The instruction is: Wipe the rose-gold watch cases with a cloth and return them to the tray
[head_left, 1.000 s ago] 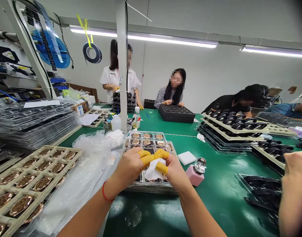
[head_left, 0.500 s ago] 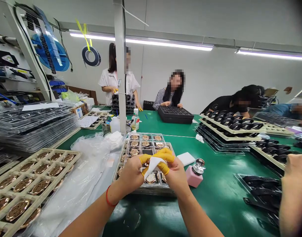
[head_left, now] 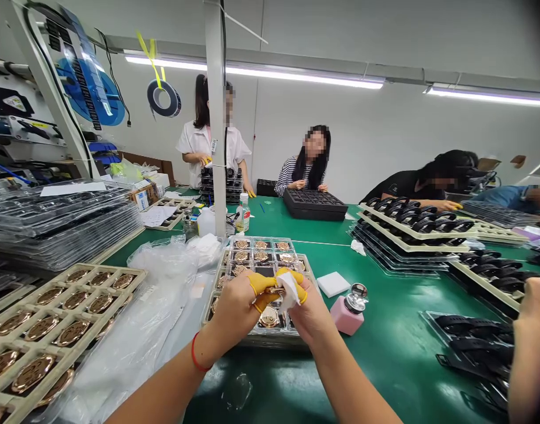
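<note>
My left hand (head_left: 239, 299), in yellow finger cots, is closed on a rose-gold watch case (head_left: 275, 290), seen edge-on. My right hand (head_left: 311, 309), also with yellow finger cots, pinches a white wiping cloth (head_left: 289, 291) against the case's right side. Both hands are above a clear plastic tray (head_left: 250, 331), whose compartments hold several rose-gold watch cases (head_left: 268, 317). Fingers and cloth hide part of the held case. Right of the tray stand a pink pump bottle (head_left: 347, 315) with a metal top and a white pad (head_left: 334, 284).
At left are a beige tray of watch cases (head_left: 73, 301), plastic bags (head_left: 137, 318) and stacked clear trays (head_left: 75, 229). Trays of black watches (head_left: 411, 221) stand at right. A post (head_left: 215, 118) rises behind my tray. Several co-workers sit or stand beyond; someone's arm (head_left: 532, 347) enters at right.
The cloth has shifted right with my right hand, and the watch case edge now shows between my hands. My left fingers have turned rightward. A co-worker's hand now shows at far right.
</note>
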A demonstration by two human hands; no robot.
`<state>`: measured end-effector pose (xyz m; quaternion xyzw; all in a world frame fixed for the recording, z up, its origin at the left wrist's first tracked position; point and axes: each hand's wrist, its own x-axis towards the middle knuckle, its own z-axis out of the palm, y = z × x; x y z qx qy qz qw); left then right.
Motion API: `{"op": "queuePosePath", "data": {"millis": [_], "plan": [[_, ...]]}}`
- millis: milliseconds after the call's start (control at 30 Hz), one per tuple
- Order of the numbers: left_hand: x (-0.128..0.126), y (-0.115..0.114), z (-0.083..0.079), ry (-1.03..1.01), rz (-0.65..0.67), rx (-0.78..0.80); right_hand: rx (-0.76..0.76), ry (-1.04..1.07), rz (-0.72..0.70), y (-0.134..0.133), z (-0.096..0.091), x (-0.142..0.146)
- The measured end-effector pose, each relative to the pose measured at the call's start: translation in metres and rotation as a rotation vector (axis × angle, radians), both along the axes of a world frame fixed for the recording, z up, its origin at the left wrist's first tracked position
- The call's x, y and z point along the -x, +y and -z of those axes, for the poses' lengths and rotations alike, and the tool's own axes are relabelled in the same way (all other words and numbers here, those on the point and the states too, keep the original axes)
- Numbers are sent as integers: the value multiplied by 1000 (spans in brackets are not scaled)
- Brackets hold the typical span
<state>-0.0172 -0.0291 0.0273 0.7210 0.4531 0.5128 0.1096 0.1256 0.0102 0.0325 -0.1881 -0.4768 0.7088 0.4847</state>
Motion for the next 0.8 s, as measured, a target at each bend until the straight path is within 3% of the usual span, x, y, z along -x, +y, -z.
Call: {"op": "queuePosePath", "data": {"millis": [133,233,400,533,600,667,800], "plan": [[-4,1,2,-340,195,277,-44,-57,-47,1,-2,-3],[-8,5,9,-586,203,324,-160,-121,-18,1,-1,-4],[-9,1,10,-401,98,215,-343,-337,195,4,4,-9],[-1,-6,1,-120,65,221,-360,-344,222,7,7,-9],[1,-5,0,-156,43,219,-347,-299,169,5,6,-6],[0,-1,4,-315,63,207,-314,-237,123,1,5,0],[-7,3,10,-484,91,192,-232,-160,164,-3,6,7]]}}
